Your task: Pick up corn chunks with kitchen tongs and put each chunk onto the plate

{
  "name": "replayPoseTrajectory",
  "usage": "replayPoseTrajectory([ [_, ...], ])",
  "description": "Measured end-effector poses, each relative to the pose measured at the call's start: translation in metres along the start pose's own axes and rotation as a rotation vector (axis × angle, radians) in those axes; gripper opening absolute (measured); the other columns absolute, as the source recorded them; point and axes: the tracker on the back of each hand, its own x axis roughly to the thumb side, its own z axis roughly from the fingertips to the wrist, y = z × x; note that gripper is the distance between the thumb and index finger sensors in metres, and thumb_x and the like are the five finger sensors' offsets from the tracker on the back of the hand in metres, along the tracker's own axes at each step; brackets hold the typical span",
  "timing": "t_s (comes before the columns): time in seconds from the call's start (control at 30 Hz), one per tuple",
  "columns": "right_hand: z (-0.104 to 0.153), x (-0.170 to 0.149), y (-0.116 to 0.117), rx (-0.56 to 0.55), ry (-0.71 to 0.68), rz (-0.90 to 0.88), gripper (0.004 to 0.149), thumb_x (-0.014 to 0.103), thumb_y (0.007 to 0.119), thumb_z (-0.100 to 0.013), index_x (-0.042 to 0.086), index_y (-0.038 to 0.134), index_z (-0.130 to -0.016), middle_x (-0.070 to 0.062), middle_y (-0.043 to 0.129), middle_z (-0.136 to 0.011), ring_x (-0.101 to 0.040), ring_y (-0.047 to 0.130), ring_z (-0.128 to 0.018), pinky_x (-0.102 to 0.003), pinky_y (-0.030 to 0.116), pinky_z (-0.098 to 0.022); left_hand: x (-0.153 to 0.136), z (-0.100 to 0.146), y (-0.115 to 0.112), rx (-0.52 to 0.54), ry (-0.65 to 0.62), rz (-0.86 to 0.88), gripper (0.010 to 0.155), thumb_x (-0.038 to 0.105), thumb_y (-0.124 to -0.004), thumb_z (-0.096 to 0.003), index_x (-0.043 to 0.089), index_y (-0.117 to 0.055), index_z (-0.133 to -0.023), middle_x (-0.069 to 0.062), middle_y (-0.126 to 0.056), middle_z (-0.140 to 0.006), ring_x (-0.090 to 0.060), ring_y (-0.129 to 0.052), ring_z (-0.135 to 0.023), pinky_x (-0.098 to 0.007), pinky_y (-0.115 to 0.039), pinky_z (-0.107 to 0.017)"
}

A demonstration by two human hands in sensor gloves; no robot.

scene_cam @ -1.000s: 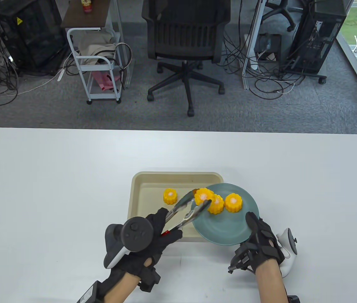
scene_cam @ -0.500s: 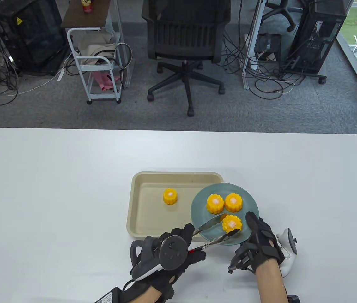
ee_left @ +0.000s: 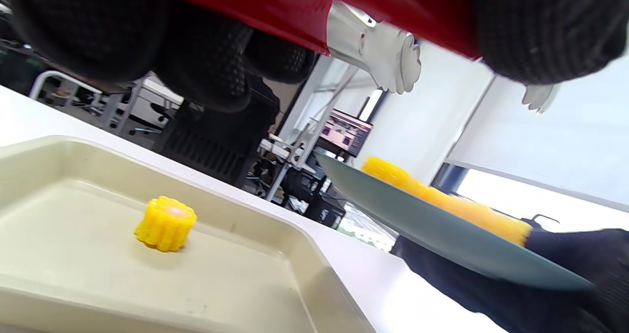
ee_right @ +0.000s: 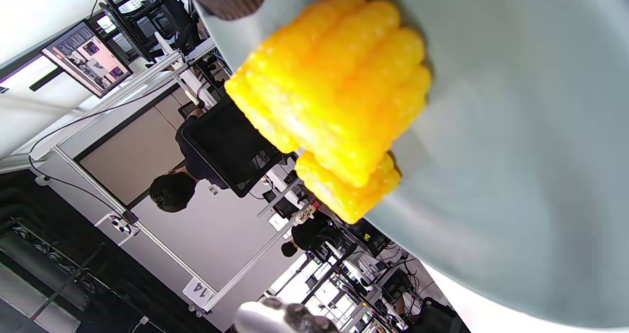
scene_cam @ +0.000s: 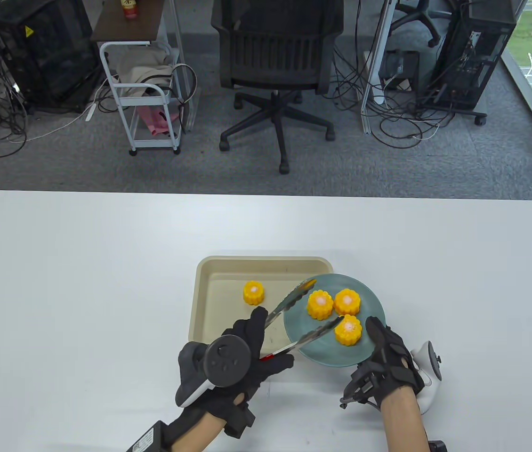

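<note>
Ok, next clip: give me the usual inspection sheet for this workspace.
Surface: white table, bare apart from the job's things.
Job's things: beige tray holds one corn chunk; teal plate holds three chunks, its left edge over the tray.
Tongs: open, empty, over the plate.
Clutter: nothing seen on the table.
Grips: left hand holds the tongs; right hand grips the plate's rim.
Cables: tangled on the floor, none on the table.
Surroundings: office chair, white cart, computer towers.
</note>
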Motion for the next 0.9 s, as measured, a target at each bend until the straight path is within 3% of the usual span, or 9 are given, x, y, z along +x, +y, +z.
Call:
replayPoseTrajectory([
  [0.3,0.000,0.000,0.000,0.000,-0.002,-0.002,0.054,0.033,0.061,-0.053,0.014,0.049,-0.102,-0.020,0.070,-0.103,-0.042,0.086,-0.087,-0.048,0.086,-0.058,-0.055,-0.024,0.007,0.007,0.237,0.076,0.095,0.071,-0.074,-0.0377,0.017,-0.046,-0.111,-0.020,-0.073,-0.093,-0.040,-0.093,-0.052,-0.056,-0.082,-0.036],
  [0.53,0.000,0.001,-0.001,-0.002,-0.006,-0.010,0.054,0.033,0.061,-0.053,0.014,0.049,-0.102,-0.020,0.070,-0.103,-0.042,0.086,-0.087,-0.048,0.086,-0.058,-0.088,-0.041,-0.007,-0.058,0.400,0.068,0.095,0.070,-0.075,-0.0380,0.017,-0.045,-0.111,-0.020,-0.072,-0.094,-0.041,-0.091,-0.053,-0.057,-0.081,-0.036],
  [0.9,0.003,0.001,-0.003,-0.018,-0.020,-0.006,0.055,0.033,0.062,-0.053,0.014,0.049,-0.102,-0.020,0.070,-0.103,-0.042,0.086,-0.087,-0.048,0.085,-0.058,-0.102,-0.063,-0.039,-0.165,0.515,-0.184,0.095,0.070,-0.075,-0.0381,0.018,-0.046,-0.112,-0.020,-0.072,-0.094,-0.041,-0.091,-0.053,-0.056,-0.080,-0.037],
])
